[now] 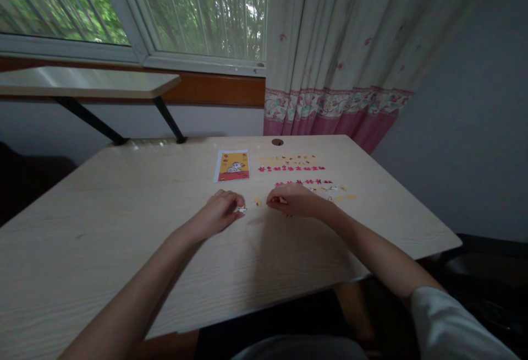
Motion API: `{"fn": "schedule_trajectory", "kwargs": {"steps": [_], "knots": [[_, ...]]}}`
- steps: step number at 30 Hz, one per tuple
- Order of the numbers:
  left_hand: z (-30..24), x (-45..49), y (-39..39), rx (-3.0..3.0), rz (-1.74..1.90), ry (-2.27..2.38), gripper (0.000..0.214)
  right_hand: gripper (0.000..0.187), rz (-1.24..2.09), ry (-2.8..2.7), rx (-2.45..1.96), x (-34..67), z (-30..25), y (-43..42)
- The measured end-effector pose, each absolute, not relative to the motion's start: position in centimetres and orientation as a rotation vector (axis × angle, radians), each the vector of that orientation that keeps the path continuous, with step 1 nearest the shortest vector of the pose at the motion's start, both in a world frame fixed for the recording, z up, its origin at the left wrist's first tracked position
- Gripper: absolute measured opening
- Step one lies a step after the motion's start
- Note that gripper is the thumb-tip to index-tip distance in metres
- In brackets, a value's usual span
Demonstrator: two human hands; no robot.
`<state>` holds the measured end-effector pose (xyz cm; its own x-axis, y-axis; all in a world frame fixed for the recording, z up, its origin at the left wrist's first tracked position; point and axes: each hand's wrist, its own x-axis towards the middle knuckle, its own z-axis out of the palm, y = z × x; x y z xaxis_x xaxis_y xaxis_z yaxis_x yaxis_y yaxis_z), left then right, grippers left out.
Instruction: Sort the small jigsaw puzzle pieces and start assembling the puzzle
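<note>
My left hand [218, 211] rests on the light wooden table [124, 228], fingers curled around a small pale puzzle piece [241, 209] at its fingertips. My right hand [295, 200] lies close to the right of it, fingers pinched on a small piece I can barely see. A loose yellow piece [258, 201] lies on the table between the two hands. Behind my right hand, rows of yellow pieces [286, 158] and red pieces [291, 168] are laid out, with more mixed pieces [325, 186] nearer. A reference picture card [232, 165] with a yellow and red image lies further back.
A cable hole [277, 142] sits at the table's far edge. Behind it are a window [165, 13], a floral curtain [338, 52] with pink hem, and a wall shelf [82, 82] on black brackets at the left. The table's right edge drops to a dark floor.
</note>
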<state>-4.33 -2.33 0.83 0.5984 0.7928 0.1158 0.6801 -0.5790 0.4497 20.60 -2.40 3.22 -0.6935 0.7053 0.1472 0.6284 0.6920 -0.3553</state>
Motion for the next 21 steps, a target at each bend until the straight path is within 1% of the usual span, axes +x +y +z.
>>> {"fn": "schedule_trajectory", "kwargs": {"steps": [5,10,14,21], "knots": [[1.1,-4.1,-2.5,2.407,0.481,1.118,0.008,0.016,0.378,-2.534,-1.079,19.5,1.1,-3.8],[1.0,-3.5,-3.1,2.084,0.639,1.018,0.008,0.022,0.299,-2.508,-1.12,19.0,0.5,-4.6],[0.5,-2.5,-3.6,1.829,0.774,0.883,0.014,0.027,0.213,-2.515,-1.081,18.7,0.2,-4.8],[-0.3,-2.1,-3.1,1.54,0.823,0.77,0.026,0.022,0.135,-2.472,-1.075,18.7,-0.4,-4.9]]}}
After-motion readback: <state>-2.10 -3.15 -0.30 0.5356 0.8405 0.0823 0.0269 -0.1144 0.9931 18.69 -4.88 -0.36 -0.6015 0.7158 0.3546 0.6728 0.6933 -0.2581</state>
